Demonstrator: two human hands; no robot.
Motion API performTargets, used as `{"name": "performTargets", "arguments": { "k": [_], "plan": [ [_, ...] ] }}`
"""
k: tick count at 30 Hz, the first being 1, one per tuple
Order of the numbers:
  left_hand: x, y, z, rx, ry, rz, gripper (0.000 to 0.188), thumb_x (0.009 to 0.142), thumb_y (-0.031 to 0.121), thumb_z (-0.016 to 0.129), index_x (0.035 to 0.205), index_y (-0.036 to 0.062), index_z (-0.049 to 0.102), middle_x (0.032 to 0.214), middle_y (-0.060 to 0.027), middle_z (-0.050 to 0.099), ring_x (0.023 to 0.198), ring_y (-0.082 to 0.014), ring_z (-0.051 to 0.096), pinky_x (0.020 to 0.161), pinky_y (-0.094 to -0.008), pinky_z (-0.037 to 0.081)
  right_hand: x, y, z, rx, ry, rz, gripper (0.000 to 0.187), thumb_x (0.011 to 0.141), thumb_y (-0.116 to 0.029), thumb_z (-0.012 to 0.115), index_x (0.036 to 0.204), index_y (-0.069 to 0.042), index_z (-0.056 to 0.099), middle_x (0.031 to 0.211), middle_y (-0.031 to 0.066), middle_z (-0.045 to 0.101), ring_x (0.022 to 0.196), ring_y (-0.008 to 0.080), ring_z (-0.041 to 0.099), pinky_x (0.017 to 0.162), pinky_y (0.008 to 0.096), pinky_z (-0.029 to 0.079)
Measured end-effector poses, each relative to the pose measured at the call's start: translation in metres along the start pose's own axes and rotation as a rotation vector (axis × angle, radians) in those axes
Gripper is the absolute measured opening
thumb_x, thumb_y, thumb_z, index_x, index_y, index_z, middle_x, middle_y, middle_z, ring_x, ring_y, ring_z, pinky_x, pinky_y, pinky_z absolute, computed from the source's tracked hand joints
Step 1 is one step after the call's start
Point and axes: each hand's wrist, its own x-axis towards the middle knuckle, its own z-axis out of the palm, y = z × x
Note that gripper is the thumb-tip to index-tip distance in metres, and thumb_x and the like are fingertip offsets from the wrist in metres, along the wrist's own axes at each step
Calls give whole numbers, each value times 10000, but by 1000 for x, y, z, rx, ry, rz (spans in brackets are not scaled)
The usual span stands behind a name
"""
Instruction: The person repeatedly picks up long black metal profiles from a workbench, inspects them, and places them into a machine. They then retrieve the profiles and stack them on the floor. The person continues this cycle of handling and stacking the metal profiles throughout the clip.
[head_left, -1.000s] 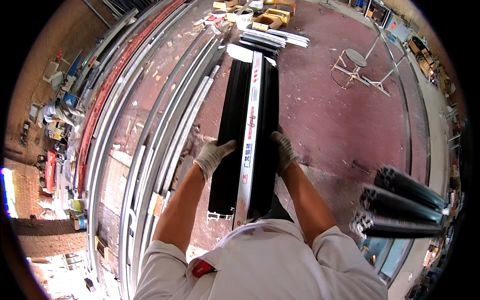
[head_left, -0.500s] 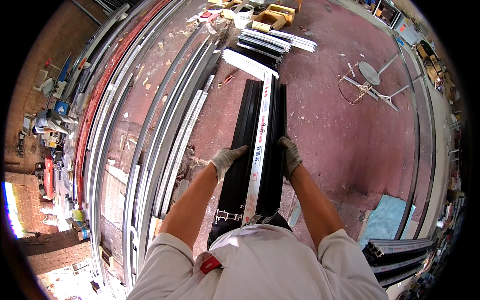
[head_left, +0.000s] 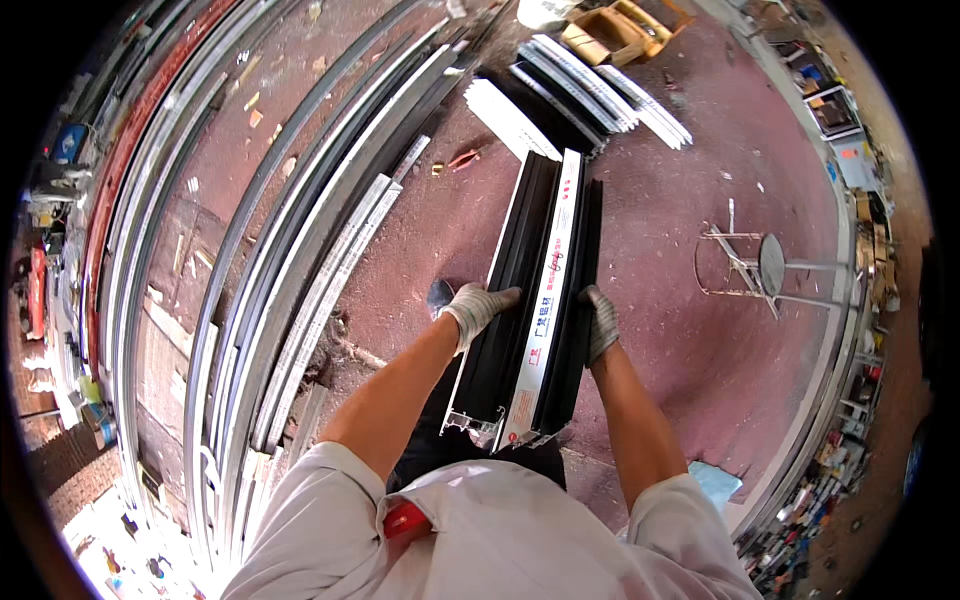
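Observation:
Between my hands I carry a bundle of black aluminium profiles (head_left: 508, 270), with a white protective film strip running lengthwise along one of them. My left hand (head_left: 478, 310), in a pale knit glove, grips the bundle's left side, thumb over the top. On its right side my right hand (head_left: 602, 322), gloved alike, is closed around the edge; its fingers underneath are hidden. The hollow cut ends point toward my body. Just past the far end lie white-filmed profiles (head_left: 510, 118) on the floor, beside a stack of black and white profiles (head_left: 575, 85).
Long metal bars (head_left: 300, 250) lie lengthwise along the left, a red bar (head_left: 125, 180) among them. Red-handled pliers (head_left: 464, 159) rest on the reddish floor. A round-topped metal stand (head_left: 771, 264) is at the right, a wooden box (head_left: 605, 35) at the back.
The view has turned and moved forward, so the floor stack appears nearer. Both hands keep hold of the bundle, which now sits further right in the picture. My left shoe has come into view.

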Motion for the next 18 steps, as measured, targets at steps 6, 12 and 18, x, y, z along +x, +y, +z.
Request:
{"name": "performTargets", "arguments": {
  "k": [6, 12, 18],
  "plan": [
    [108, 21, -60, -129, 95, -19, 707, 836, 464, 749, 1235, -96, 585, 1126, -203, 678, 1022, -297, 665, 884, -377, 513, 127, -33, 80, -144, -56, 135, 520, 745, -203, 603, 1245, -74, 548, 954, 108, 630, 813, 263, 649, 743, 408, 595],
    [206, 20, -67, -367, 171, -37, 657, 840, 430, 758, 1220, -80, 593, 1065, -176, 694, 885, -237, 690, 776, -331, 559, 259, -49, 78, -384, -61, 236, 636, 753, -241, 633, 1365, -120, 509, 1095, 82, 632, 948, 251, 628, 845, 405, 561],
    [332, 8, -50, -533, 351, 18, 536, 860, 340, 766, 1185, -50, 596, 995, -149, 701, 807, -221, 690, 713, -341, 583, 426, -66, 54, -835, -243, 149, 744, 746, -210, 650, 1439, -40, 442, 1173, 79, 619, 1068, 229, 571, 978, 357, 462]
  ]
}}
